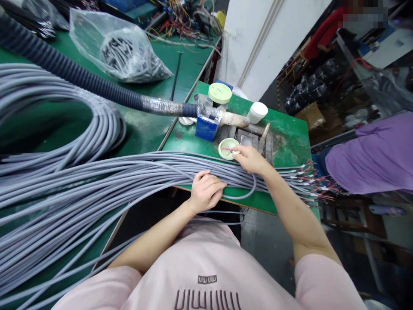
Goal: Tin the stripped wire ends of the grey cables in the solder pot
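My right hand (251, 160) pinches the end of a grey cable (254, 184). Thin stripped wires (227, 149) at that end reach into a small pale green dish (220, 150). From there the cable loops back toward my left hand (207, 191). That hand is closed over a cable at the near edge of the bundle, its fingertips partly hidden. A thick bundle of grey cables (151, 168) runs beneath both hands. At the bundle's right end, several cables fan out into exposed coloured wires (318, 183).
Behind the dish are a metal pot (249, 138), a blue box (206, 128) and a white tub (258, 113). A black hose (106, 88) crosses from the left, its nozzle over the pot. Coiled cables (106, 125) lie left. A person in purple (371, 155) is at right.
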{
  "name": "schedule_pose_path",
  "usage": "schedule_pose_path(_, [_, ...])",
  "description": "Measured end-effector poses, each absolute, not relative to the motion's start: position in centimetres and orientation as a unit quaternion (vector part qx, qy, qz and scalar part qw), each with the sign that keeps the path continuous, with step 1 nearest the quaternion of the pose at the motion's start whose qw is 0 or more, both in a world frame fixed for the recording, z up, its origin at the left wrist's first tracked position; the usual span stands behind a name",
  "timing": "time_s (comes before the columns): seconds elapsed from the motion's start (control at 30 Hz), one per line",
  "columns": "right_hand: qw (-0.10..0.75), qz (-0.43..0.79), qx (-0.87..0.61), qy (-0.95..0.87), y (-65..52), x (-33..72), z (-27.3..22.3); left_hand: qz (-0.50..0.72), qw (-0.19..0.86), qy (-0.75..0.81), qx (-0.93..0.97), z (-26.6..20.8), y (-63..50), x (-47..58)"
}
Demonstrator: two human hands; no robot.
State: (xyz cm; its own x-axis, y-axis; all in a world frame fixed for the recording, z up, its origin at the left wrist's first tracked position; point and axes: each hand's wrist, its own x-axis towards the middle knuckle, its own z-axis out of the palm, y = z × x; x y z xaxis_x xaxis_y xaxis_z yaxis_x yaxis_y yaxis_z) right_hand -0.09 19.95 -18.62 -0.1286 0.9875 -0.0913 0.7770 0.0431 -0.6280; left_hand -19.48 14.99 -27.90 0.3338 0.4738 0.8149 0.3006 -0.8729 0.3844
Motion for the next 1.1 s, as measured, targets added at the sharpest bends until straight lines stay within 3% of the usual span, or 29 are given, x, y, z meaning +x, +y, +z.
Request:
schedule_pose_path(0.2, [0.229, 0.347, -0.652, -0.635, 19.2, 1.2, -17.0, 0.526, 0.089, 0.242, 0.81, -27.8, 15.0, -19.5])
schedule_pose_path(0.37, [0.296, 0.298, -0.702, -0.575, 20.0, 3.9, -16.5, 0.536, 0.083, 0.251, 0.802, -27.8, 14.9, -19.6])
schedule_pose_path(1.1, [0.248, 0.253, -0.744, -0.567, 22.5, 7.1, -20.9, 0.538, 0.09, 0.242, 0.802, -27.7, 14.9, -19.5])
